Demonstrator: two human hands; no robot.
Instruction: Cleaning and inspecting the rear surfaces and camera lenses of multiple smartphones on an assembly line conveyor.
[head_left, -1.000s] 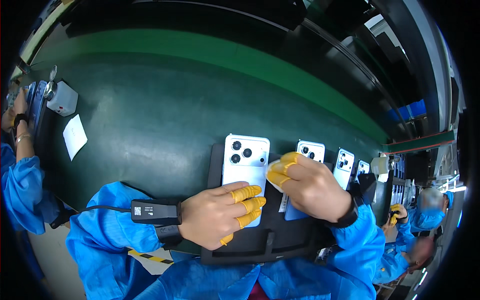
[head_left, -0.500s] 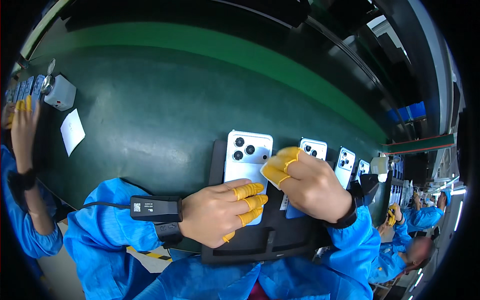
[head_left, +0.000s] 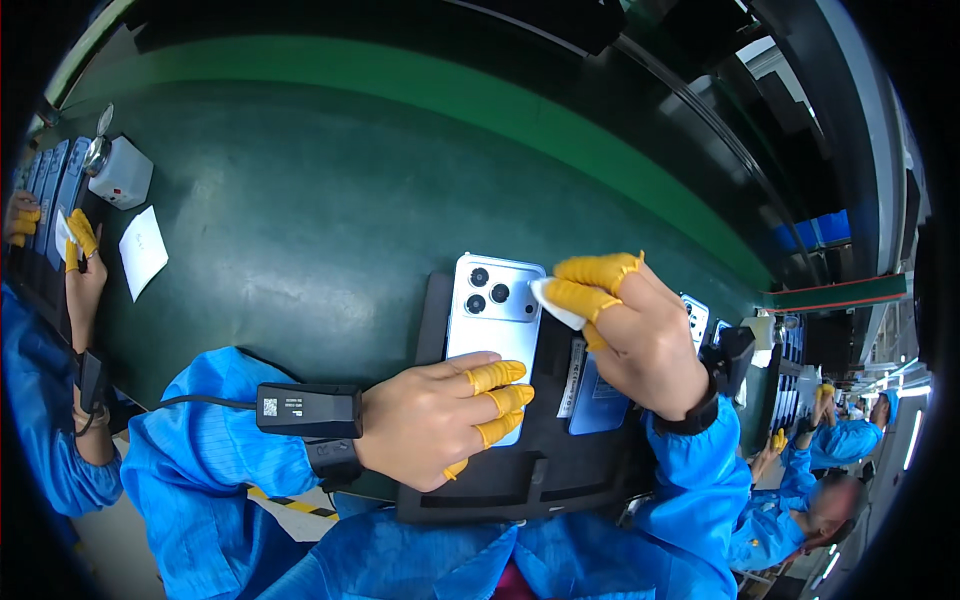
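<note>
A light blue-silver phone (head_left: pixel 500 335) lies back up on a black tray (head_left: pixel 580 470), its three-lens camera block at the far end. My left hand (head_left: pixel 430 415) rests across its lower half, yellow-cotted fingers curled over the back and holding it. At the phone's upper right edge, my right hand (head_left: pixel 645 335) pinches a small folded white wipe (head_left: pixel 562 303) between yellow-cotted fingers. Beneath that hand, partly covered by it, a blue phone (head_left: pixel 598 400) lies on the tray beside a narrow printed label strip (head_left: pixel 573 378).
More phones (head_left: pixel 694 318) stand in a row at the right, partly hidden. On the green table (head_left: pixel 300 220) at the left are a white bottle with a metal top (head_left: pixel 122 175) and a paper sheet (head_left: pixel 143 253). A co-worker's hand (head_left: pixel 85 270) works at far left; others sit at right.
My right hand has moved the wipe up along the phone's right edge toward the camera block. My left hand stays in place. The left co-worker's hand has shifted, now showing a white wipe.
</note>
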